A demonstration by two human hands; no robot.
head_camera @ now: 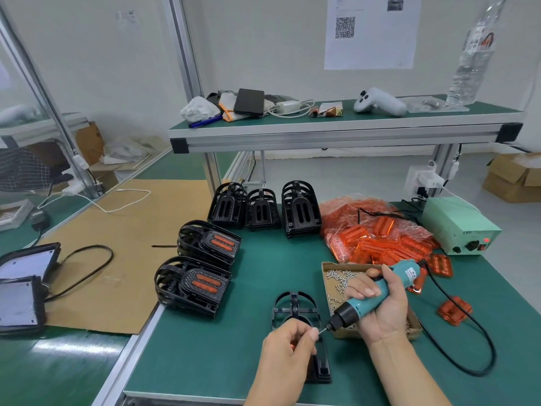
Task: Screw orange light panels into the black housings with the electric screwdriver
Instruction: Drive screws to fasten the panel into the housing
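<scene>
My left hand (288, 336) pinches a tiny screw at the bit; my right hand (380, 303) grips the smooth teal electric screwdriver (373, 297). The ribbed black plastic housing (295, 310) sits at six o'clock on the matte green worktop (234, 347). If the screw tilts, it could drop or cross-thread.

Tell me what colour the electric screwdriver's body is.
Teal, with a black nose, seen in the head view: electric screwdriver.
</scene>
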